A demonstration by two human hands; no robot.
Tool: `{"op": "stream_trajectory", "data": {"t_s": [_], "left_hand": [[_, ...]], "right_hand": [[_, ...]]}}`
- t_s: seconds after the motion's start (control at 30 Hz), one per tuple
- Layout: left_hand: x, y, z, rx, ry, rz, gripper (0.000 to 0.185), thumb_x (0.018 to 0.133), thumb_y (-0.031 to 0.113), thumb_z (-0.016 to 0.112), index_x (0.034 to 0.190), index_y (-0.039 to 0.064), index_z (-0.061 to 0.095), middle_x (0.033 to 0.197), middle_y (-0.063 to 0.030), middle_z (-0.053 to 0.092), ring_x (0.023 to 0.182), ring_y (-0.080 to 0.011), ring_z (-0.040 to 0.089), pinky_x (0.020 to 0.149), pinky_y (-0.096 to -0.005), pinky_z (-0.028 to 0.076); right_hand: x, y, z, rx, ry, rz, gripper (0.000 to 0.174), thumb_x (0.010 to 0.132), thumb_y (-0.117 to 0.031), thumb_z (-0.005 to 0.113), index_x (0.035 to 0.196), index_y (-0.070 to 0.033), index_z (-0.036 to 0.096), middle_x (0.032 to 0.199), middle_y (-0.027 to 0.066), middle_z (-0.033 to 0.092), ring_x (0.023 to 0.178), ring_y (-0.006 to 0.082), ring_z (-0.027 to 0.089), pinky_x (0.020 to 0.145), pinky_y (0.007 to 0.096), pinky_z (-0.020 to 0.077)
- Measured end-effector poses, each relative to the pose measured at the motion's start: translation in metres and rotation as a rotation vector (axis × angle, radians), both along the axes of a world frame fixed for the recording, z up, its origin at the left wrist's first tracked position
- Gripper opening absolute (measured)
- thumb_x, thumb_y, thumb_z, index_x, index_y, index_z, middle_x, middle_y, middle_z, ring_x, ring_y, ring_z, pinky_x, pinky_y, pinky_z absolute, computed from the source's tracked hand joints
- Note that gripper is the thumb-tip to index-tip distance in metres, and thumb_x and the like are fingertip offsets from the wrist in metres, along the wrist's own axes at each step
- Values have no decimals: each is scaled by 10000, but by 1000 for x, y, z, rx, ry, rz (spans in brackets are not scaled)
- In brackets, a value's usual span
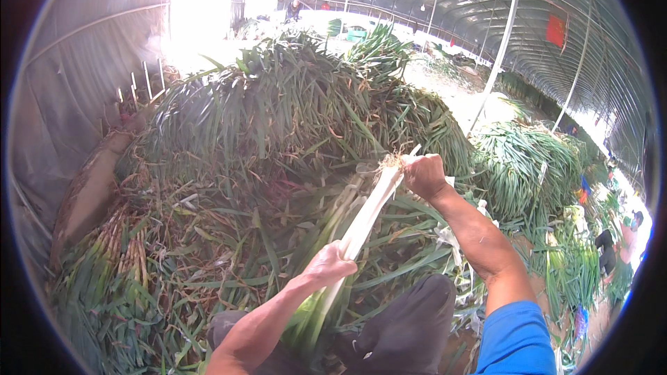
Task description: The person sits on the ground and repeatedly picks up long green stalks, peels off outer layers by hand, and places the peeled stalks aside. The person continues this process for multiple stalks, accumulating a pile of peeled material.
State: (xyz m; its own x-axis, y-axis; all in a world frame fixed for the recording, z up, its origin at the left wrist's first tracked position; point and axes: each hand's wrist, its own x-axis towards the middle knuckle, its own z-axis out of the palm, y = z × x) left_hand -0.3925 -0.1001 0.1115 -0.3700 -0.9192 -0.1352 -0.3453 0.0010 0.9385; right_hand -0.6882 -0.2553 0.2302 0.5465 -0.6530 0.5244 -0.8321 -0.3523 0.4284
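Note:
A few large Welsh onions with thick white stalks [367, 219] slant across the middle of the view, their root ends up and away from me. My left hand [333, 263] is closed around the stalks about midway, above where they turn green. Beside the tangled brown roots [393, 162], my right hand [424, 174] makes a fist on a thin pale strip [415, 150] that pokes out past it; whether this is a peeled layer cannot be told. The green leaves [307, 323] run down between my knees.
A high heap of Welsh onions [292, 99] rises in front. Loose leaves [229, 250] litter the ground. More bundles [526, 166] stand at right, near a white pole [503, 44]. A person [607, 250] is at the right edge, another person [293, 10] far back.

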Motion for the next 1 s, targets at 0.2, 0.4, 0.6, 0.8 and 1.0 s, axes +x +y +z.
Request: {"op": "stream_trajectory", "data": {"t_s": [0.2, 0.4, 0.6, 0.8, 1.0], "left_hand": [[1, -4, 3, -3, -64, 26, 522, 795, 297, 722, 1168, -64, 659, 951, -190, 717, 909, -285, 700, 818, -427, 539], [7, -15, 11, -111, -72, 94, 556, 777, 316, 708, 1161, -84, 662, 882, -160, 699, 785, -240, 668, 736, -414, 542], [34, -3, -16, 37, -40, -18, 440, 809, 187, 708, 1209, 7, 675, 855, -41, 666, 783, -145, 641, 675, -347, 529], [-5, 13, -32, 6, 134, 75, 412, 829, 229, 734, 1143, -24, 652, 861, -120, 695, 799, -209, 688, 732, -389, 562], [-15, -3, -45, -64, 20, 133, 430, 801, 247, 748, 1116, -29, 650, 926, -173, 706, 878, -264, 698, 782, -426, 553]], "right_hand": [[11, -19, -12, 47, 41, -155, 158, 844, -240, 679, 727, -215, 782, 680, 97, 733, 656, 273, 765, 582, 428, 561], [29, -42, 1, 15, 66, -135, 166, 852, -221, 662, 742, -195, 783, 676, 98, 736, 663, 280, 772, 592, 428, 569], [-32, -80, 23, 49, -491, -242, 301, 978, -387, 587, 1022, -133, 743, 865, 177, 764, 792, 361, 767, 680, 492, 597], [-214, -69, 50, 868, -334, -699, 216, 947, -348, 678, 883, -165, 773, 794, 139, 769, 713, 335, 755, 598, 477, 570], [-27, 50, -3, 252, 50, 140, 123, 749, -167, 672, 851, -126, 727, 818, 97, 732, 738, 348, 718, 611, 459, 555]]}}
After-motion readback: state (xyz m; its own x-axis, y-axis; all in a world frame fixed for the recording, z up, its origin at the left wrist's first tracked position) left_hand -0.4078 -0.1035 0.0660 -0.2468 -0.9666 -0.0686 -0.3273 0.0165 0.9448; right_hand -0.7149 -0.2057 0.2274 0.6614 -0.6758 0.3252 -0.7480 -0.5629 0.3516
